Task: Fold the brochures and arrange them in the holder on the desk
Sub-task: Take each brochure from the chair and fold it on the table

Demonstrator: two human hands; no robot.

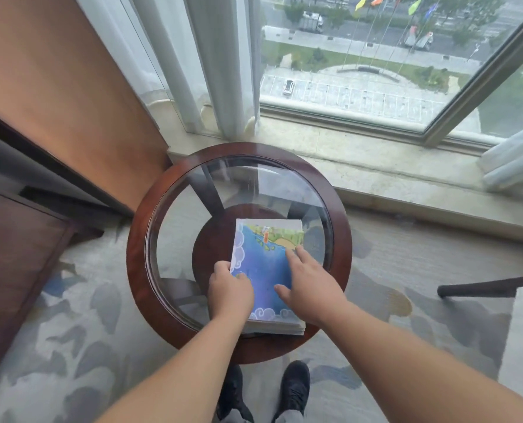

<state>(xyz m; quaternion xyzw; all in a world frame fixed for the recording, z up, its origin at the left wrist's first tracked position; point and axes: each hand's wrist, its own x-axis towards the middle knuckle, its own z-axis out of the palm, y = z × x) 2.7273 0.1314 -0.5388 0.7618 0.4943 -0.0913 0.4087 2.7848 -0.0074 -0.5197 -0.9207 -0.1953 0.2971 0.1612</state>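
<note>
Now both hands on the brochure stack [264, 264]

Left hand [229, 290] — grip pinching its left edge; right hand [310, 285] — open, fingers splayed flat on top.

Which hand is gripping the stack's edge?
The left hand, curled around the brochure stack's left edge; the right hand lies flat on top.

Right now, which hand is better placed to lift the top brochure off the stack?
Probably the left hand: its fingers curl at the stack of brochures' left edge, while the right hand lies flat on top.

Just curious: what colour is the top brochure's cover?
Mostly blue, white clouds at its edges, top brochure; head view.
</note>
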